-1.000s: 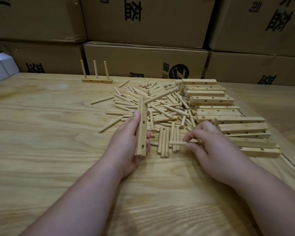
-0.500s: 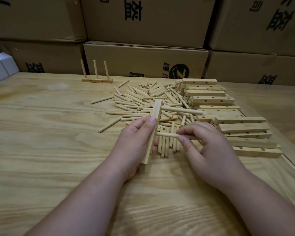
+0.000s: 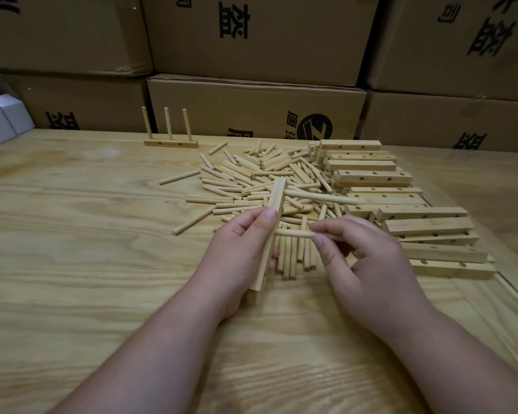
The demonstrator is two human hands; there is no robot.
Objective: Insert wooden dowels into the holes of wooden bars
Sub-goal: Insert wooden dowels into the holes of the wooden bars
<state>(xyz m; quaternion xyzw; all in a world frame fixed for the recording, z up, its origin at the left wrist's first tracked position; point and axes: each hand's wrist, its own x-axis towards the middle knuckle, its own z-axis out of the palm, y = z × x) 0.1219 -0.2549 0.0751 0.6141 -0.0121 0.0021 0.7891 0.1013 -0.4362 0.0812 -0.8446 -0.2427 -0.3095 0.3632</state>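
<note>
Head view: the left hand (image 3: 240, 252) grips a pale wooden bar (image 3: 270, 231) upright over the tabletop (image 3: 72, 234); the right hand's fingers (image 3: 326, 231) pinch a round wooden dowel (image 3: 293, 233), its tip touching the bar's side, apparently just entering; 1 finished bar with 3 upright dowels (image 3: 171, 141) stands behind; many loose dowels (image 3: 251, 180) and stacked bars (image 3: 401, 204) remain.

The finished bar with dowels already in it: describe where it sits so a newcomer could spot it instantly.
Look to the far edge of the wooden table, just in front of the stacked cardboard boxes. Left of the loose dowel pile a single finished bar lies flat, apart from everything else. Only it has three dowels standing upright out of it; the bars stacked at right have empty holes.
</note>
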